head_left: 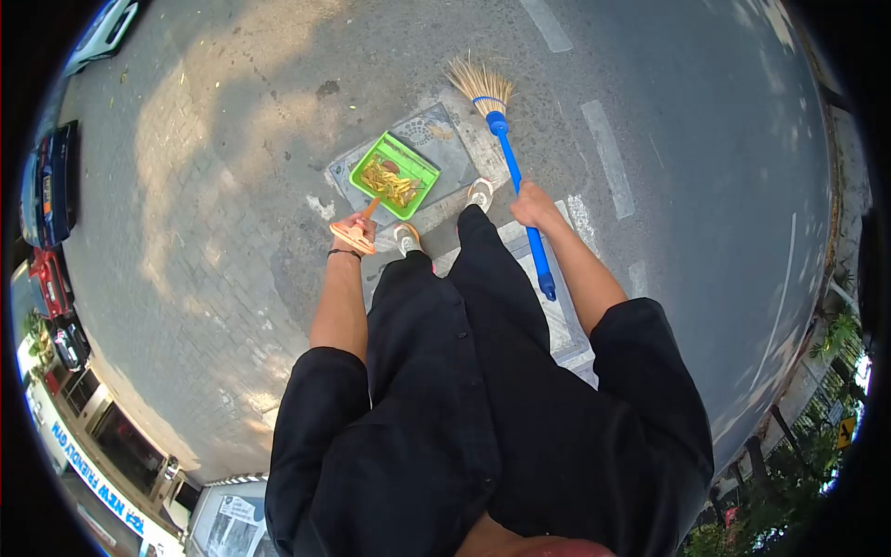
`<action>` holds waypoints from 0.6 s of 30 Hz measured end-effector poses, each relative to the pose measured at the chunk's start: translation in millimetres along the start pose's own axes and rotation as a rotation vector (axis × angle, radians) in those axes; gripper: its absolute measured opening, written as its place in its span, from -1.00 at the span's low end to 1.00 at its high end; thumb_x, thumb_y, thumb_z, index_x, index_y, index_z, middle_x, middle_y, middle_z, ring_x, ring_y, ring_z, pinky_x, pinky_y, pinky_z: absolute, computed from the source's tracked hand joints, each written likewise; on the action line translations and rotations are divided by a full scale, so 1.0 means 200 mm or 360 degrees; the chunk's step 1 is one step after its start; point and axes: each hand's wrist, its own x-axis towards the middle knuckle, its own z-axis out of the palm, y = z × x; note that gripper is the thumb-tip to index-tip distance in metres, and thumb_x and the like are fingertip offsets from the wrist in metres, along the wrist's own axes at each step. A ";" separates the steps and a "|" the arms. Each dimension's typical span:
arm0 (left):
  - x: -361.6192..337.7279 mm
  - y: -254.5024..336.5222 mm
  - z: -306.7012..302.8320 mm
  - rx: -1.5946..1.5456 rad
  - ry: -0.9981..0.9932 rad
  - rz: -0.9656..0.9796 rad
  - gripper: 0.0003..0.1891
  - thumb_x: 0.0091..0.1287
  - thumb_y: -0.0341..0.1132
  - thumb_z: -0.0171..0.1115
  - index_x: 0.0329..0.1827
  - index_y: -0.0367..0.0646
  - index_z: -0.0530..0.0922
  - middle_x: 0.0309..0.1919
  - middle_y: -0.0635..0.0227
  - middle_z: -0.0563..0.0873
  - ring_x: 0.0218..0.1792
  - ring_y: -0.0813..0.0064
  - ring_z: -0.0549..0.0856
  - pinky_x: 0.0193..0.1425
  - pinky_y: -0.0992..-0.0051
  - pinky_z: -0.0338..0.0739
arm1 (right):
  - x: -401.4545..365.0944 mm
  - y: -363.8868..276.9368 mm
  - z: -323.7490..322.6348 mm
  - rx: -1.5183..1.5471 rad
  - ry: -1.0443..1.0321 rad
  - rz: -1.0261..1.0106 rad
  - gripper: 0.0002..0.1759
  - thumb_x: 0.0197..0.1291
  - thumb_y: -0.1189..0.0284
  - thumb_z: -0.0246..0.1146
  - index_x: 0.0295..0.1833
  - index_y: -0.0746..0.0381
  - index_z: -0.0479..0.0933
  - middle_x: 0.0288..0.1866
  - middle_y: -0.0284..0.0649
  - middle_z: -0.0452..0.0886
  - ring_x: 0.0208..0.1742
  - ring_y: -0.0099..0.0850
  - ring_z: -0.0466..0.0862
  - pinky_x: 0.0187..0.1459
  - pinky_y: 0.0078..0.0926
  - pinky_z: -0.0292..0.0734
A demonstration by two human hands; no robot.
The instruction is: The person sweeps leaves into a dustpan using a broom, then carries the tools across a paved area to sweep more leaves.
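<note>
My left hand [355,230] is closed around the orange handle of a green dustpan [429,175]. Yellow and brown dry leaves [390,181] lie in the pan, which overlaps a grey square slab in this view. In my right hand [533,205] is a stick broom [512,160], gripped partway along its blue handle. Its straw bristles [483,82] fan out ahead and to the right of the dustpan, away from it. The lower end of the handle points back towards my body.
My shoes [480,193] stand just behind the dustpan. Grey paving [213,232] spreads to the left, and an asphalt road [724,213] with white dashes runs along the right. Parked cars [51,186] line the far left, near a building sign [97,483]. Plants and a fence edge the lower right.
</note>
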 end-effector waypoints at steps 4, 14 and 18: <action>0.17 -0.04 0.07 -0.0218 -0.0233 -0.0104 -0.67 0.36 -0.30 -0.06 -0.08 -0.48 0.21 -0.65 0.35 0.35 -0.69 0.55 0.43 -0.67 0.70 0.46 | -0.16 -0.07 -0.03 0.0026 -0.0258 -0.0110 -0.52 0.01 0.35 0.18 0.06 0.38 0.41 -0.15 0.19 0.56 -0.08 0.00 0.57 -0.05 -0.28 0.47; 0.03 0.16 -0.28 -0.0334 -0.0198 -0.0039 -0.84 0.36 -0.36 -0.10 -0.25 -0.32 0.24 -0.70 0.38 0.34 -0.74 0.57 0.41 -0.72 0.68 0.40 | -0.58 -0.42 -0.17 0.0098 -0.0515 0.0028 -0.52 0.07 0.38 0.18 0.13 0.31 0.41 -0.51 -0.10 0.52 -0.59 -0.40 0.52 -0.44 -0.38 0.45; -0.03 0.12 -0.32 -0.0306 -0.0224 -0.0129 -0.79 0.36 -0.34 -0.10 -0.18 -0.37 0.27 -0.70 0.40 0.34 -0.72 0.60 0.41 -0.71 0.69 0.39 | -0.33 -0.38 -0.12 -0.0235 -0.0109 -0.0146 -0.56 0.06 0.37 0.15 0.03 0.40 0.44 -0.36 0.09 0.59 -0.27 -0.10 0.64 -0.22 -0.26 0.49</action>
